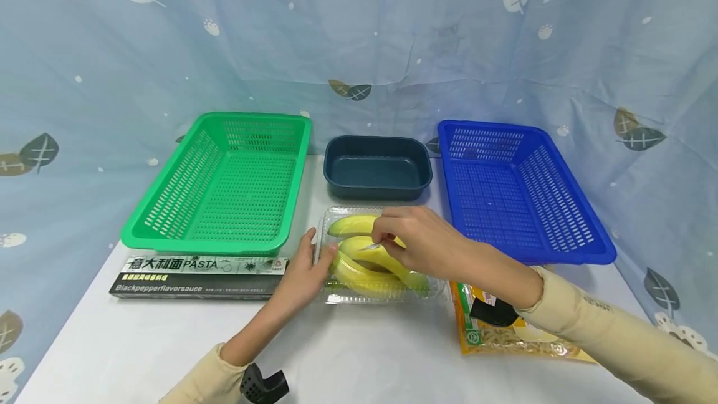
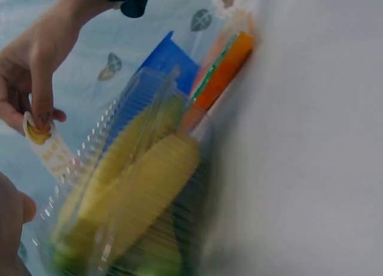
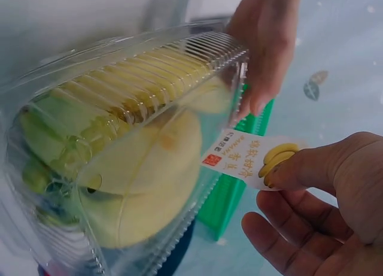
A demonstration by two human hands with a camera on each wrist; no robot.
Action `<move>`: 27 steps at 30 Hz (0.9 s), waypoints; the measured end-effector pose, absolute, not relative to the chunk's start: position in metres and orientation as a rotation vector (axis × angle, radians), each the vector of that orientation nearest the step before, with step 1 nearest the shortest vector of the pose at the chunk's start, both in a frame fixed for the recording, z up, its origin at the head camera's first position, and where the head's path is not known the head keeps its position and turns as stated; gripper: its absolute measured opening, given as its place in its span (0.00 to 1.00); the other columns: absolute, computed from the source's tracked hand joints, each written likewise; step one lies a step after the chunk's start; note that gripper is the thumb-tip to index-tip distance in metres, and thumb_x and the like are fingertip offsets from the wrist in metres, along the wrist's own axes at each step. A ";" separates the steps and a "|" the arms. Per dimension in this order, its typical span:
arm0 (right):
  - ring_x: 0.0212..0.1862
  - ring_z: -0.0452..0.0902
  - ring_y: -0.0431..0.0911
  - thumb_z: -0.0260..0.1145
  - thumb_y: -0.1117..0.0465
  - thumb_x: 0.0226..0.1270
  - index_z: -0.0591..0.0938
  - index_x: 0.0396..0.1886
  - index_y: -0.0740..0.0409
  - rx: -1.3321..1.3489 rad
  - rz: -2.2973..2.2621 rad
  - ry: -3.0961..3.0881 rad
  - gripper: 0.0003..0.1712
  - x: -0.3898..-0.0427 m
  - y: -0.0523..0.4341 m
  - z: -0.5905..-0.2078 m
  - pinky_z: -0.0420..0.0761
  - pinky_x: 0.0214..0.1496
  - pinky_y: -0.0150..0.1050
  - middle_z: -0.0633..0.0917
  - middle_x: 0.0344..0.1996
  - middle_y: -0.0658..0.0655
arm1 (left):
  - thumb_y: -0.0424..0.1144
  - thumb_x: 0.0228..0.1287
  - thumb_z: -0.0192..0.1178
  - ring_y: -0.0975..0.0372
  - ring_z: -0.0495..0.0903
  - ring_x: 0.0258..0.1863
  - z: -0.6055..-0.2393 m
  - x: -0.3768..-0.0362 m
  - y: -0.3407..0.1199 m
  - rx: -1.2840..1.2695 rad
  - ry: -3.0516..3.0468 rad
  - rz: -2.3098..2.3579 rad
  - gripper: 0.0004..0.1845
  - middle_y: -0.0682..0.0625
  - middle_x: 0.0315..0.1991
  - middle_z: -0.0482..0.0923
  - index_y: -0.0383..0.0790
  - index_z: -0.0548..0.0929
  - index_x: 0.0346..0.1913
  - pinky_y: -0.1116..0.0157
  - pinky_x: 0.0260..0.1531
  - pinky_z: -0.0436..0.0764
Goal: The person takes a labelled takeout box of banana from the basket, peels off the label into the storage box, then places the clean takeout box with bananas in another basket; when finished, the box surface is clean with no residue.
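- The left hand (image 1: 303, 273) rested against the left end of the clear clamshell box (image 1: 377, 254), fingers fairly straight and pressed to its wall, steadying it on the white table (image 1: 359, 354).
- The right hand (image 1: 417, 239) reached over the lid and pinched a small paper label (image 3: 248, 159) between thumb and forefinger; the label bore a banana picture and stuck out from the box's edge.
- The box sat at the table's middle front, between a black pasta carton (image 1: 199, 276) and an orange snack bag (image 1: 505, 329), with bananas (image 1: 370, 257) packed inside.
- The thin ribbed plastic likely flexed and slid easily, so gripping both short ends looked safer than squeezing the lid; the fruit would bruise under pressure, and the load seemed moderate.
- The label looked flimsy, apt to tear if pulled hard.
- Farther back stood a green basket (image 1: 224, 186), a dark tub (image 1: 377, 167) and a blue basket (image 1: 516, 189).
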State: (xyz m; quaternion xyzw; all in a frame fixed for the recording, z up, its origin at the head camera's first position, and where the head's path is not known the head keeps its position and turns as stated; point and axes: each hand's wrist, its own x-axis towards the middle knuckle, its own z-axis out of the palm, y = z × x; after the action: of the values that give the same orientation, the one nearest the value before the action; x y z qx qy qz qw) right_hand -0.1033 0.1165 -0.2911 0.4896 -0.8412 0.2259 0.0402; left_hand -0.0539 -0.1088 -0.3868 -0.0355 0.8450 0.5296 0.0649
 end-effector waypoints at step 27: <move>0.31 0.77 0.39 0.69 0.72 0.54 0.84 0.33 0.55 1.389 0.622 -2.449 0.09 -0.121 0.148 -0.252 0.79 0.31 0.33 0.82 0.31 0.49 | 0.38 0.63 0.59 0.63 0.79 0.42 -0.259 -0.078 -0.136 0.722 3.080 1.232 0.16 0.52 0.47 0.80 0.41 0.78 0.53 0.65 0.32 0.81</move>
State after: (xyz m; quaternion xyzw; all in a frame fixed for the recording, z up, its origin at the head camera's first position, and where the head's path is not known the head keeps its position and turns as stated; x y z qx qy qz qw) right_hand -0.1205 0.1477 -0.2516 0.4777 -0.8423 0.2140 0.1286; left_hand -0.0776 -0.1360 -0.2588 0.2109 0.9000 0.3599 -0.1265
